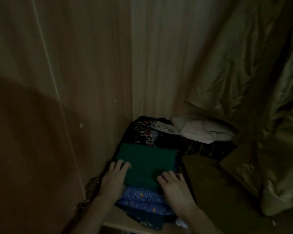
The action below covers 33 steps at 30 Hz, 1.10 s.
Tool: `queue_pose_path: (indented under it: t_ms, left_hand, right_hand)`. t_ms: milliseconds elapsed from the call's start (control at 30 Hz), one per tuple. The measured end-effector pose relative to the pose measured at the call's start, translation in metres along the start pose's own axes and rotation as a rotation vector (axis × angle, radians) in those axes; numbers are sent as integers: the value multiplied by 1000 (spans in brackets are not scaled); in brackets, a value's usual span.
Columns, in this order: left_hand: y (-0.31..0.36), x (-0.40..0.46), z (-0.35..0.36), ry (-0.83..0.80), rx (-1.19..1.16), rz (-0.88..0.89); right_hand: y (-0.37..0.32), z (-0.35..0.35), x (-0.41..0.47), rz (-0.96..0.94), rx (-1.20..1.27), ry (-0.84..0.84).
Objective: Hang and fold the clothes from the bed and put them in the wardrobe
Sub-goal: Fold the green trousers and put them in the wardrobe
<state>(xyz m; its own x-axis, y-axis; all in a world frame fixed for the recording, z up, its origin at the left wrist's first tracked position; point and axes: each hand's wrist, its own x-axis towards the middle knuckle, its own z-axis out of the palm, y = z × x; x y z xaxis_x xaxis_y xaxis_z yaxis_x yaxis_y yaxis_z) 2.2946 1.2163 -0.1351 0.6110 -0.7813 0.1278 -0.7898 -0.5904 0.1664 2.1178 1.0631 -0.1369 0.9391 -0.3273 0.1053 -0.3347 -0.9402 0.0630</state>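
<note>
Dim wooden walls of the wardrobe [91, 68] close round the view, its back and left panels meeting in a corner just above the clothes. Hanging at the right is a pale, crinkled garment or cover [254, 68], too dark to name. Below it the shelf [115, 218] carries a pile of folded clothes pushed toward the back left corner.

On top of that pile lies the folded green garment [145, 161], its long axis running left to right, its far edge toward the corner and its near edge toward the person. Under it shows a blue patterned garment [142, 198], and behind it a black printed garment [142, 134] and a crumpled white cloth [200, 130]. A dark olive mass [215, 186] sits just right of the pile; what it is I cannot tell.

Both hands lie at the green garment's near edge, so it lies straight ahead of them, away from the person. The left hand [116, 174] rests on the near left corner with fingers spread and fairly straight, gripping nothing. The right hand [172, 183] rests at the near right corner, fingers loosely bent over the edge; blur hides whether they pinch the cloth. Neither hand is clearly nearer. Any push to seat the garment would go forward, across its long axis. A metallic thing by the left wrist is unclear.
</note>
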Motion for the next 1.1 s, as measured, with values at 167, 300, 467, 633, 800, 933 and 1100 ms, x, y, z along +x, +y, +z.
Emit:
queue_pose_path:
  t_ms: [167, 300, 467, 633, 800, 933, 1100]
  left_hand:
    - [15, 0, -40, -145, 75, -12]
    - [42, 33, -67, 252, -111, 77]
    - [38, 59, -8, 2, 58, 93]
    - [22, 57, 24, -155, -39, 67]
    - [24, 63, 22, -181, 18, 47]
    - [24, 49, 45, 127, 66, 45]
    - [28, 65, 36, -185, 2, -35]
  right_hand:
    - [2, -46, 0, -41, 212, -160]
    - [-6, -67, 41, 85, 352, 299]
    - [-16, 6, 75, 315, 303, 128]
    - [-12, 42, 67, 314, 355, 151]
    - [-10, 42, 70, 354, 353, 139]
    - [-17, 52, 63, 419, 345, 208]
    - [-14, 51, 66, 437, 526, 145]
